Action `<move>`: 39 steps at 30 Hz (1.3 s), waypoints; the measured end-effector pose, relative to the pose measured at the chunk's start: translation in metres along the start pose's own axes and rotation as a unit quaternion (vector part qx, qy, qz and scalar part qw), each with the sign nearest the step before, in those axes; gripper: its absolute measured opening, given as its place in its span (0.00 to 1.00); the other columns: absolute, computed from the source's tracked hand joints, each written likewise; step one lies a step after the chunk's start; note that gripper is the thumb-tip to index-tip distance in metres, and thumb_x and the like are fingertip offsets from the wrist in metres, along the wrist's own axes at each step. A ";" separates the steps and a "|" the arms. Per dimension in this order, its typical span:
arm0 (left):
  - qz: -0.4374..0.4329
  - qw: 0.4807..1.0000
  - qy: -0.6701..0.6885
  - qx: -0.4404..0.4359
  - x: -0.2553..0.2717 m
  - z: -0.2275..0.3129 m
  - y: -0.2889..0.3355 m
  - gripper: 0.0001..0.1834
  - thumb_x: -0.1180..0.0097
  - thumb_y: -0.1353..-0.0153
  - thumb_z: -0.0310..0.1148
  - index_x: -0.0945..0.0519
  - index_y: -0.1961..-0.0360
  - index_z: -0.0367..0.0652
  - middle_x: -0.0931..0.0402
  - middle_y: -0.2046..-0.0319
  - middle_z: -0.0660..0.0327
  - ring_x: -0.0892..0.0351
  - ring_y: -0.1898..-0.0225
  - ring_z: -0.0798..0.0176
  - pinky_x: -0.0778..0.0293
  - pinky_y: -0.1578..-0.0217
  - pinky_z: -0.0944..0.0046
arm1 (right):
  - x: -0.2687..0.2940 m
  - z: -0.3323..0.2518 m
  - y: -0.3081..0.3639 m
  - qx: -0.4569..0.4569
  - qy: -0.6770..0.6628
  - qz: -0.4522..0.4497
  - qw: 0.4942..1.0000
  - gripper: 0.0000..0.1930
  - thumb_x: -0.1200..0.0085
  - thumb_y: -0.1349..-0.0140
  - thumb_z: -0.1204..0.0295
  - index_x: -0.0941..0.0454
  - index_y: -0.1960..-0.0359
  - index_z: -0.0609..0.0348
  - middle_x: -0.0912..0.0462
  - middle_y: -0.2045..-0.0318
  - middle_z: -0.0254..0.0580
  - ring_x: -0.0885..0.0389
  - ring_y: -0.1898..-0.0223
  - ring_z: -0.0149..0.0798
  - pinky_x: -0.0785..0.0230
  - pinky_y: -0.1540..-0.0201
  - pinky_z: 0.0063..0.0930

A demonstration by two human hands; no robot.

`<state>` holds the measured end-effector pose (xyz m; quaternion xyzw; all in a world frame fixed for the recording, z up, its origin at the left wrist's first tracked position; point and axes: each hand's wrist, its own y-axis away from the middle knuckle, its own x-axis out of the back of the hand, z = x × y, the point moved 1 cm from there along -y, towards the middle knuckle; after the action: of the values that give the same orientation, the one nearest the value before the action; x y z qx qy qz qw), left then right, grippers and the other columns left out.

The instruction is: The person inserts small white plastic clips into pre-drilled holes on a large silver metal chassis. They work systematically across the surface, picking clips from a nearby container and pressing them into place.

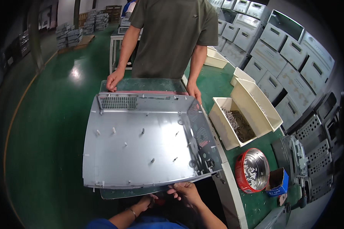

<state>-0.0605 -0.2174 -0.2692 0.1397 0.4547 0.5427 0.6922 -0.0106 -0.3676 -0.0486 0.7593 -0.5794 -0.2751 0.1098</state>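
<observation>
Silvery metal lies just ahead of me, my left hand [146, 201] half-curled below and my right hand [187, 192] bent-fingered at the near rim of an open-topped chassis [137, 153], though I cannot tell whether either pinches anything. Small pegs [113, 130] stand inside it, and on the green bench [214, 82] to its right sit a blue box [282, 186], contents too dark to tell, and a red tin [239, 171] holding loose white pieces [250, 176]. Beyond, a cream bin [219, 124] with small greyish pieces [235, 121] in it adjoins a longer cream bin [249, 106], and a co-worker's hands [115, 79] are at the chassis's far edge.
</observation>
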 end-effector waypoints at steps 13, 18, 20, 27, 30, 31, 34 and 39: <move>-0.019 0.997 0.033 -0.066 -0.022 -0.038 -0.011 0.08 0.63 0.45 0.26 0.30 0.71 0.39 0.41 0.91 0.64 0.44 0.92 0.71 0.49 0.92 0.72 | 0.012 -0.010 -0.025 0.029 0.009 -0.038 0.999 0.10 0.53 0.44 0.69 0.27 0.71 0.65 0.22 0.77 0.43 0.31 0.85 0.23 0.42 0.86 0.11; 0.023 0.996 0.025 -0.078 -0.020 -0.044 -0.006 0.09 0.63 0.45 0.27 0.28 0.72 0.43 0.42 0.93 0.65 0.45 0.93 0.70 0.49 0.93 0.71 | 0.007 -0.002 -0.045 0.034 0.055 -0.053 0.997 0.10 0.52 0.45 0.68 0.27 0.70 0.65 0.22 0.78 0.43 0.32 0.85 0.24 0.41 0.86 0.11; 0.022 0.997 0.017 -0.074 -0.025 -0.044 -0.012 0.09 0.63 0.45 0.27 0.28 0.72 0.43 0.40 0.92 0.64 0.44 0.94 0.70 0.47 0.92 0.72 | 0.009 -0.002 -0.050 0.039 0.052 -0.032 0.997 0.10 0.52 0.45 0.68 0.27 0.70 0.65 0.22 0.77 0.43 0.31 0.85 0.24 0.42 0.86 0.12; -0.019 0.991 0.059 -0.115 -0.020 -0.052 -0.017 0.07 0.60 0.47 0.24 0.28 0.71 0.41 0.41 0.92 0.65 0.42 0.91 0.71 0.48 0.91 0.72 | 0.006 -0.004 -0.057 0.071 0.041 -0.007 0.997 0.10 0.53 0.45 0.68 0.26 0.72 0.64 0.22 0.79 0.41 0.32 0.86 0.23 0.42 0.86 0.12; -0.009 0.994 0.035 -0.107 -0.021 -0.047 -0.011 0.06 0.60 0.47 0.26 0.30 0.71 0.41 0.40 0.90 0.65 0.42 0.90 0.72 0.46 0.91 0.73 | 0.005 -0.004 -0.061 0.074 0.007 -0.024 0.997 0.10 0.54 0.44 0.68 0.27 0.72 0.63 0.23 0.79 0.39 0.33 0.85 0.22 0.43 0.85 0.12; -0.014 0.993 0.042 -0.110 -0.020 -0.048 -0.011 0.06 0.60 0.47 0.26 0.30 0.71 0.41 0.39 0.89 0.65 0.42 0.90 0.72 0.46 0.91 0.73 | 0.005 -0.003 -0.062 0.079 -0.004 -0.036 0.996 0.09 0.54 0.44 0.68 0.27 0.72 0.63 0.23 0.79 0.39 0.33 0.85 0.22 0.43 0.84 0.12; -0.025 0.992 0.049 -0.117 -0.016 -0.048 -0.009 0.06 0.60 0.47 0.27 0.30 0.70 0.41 0.39 0.88 0.66 0.40 0.89 0.72 0.44 0.90 0.74 | -0.002 -0.006 -0.057 0.075 0.045 -0.065 0.994 0.09 0.54 0.44 0.69 0.27 0.71 0.63 0.24 0.80 0.37 0.33 0.85 0.22 0.42 0.83 0.13; -0.030 0.992 0.041 -0.115 -0.017 -0.042 -0.004 0.07 0.61 0.46 0.27 0.30 0.68 0.41 0.38 0.87 0.66 0.38 0.87 0.73 0.41 0.87 0.75 | -0.015 -0.027 -0.036 0.020 0.178 -0.187 0.966 0.06 0.52 0.46 0.72 0.26 0.71 0.62 0.24 0.81 0.36 0.33 0.84 0.21 0.40 0.82 0.13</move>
<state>-0.0912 -0.2462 -0.2868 0.0232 0.4213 0.5753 0.7007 0.0310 -0.3463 -0.0394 0.8928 -0.4039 -0.1396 0.1428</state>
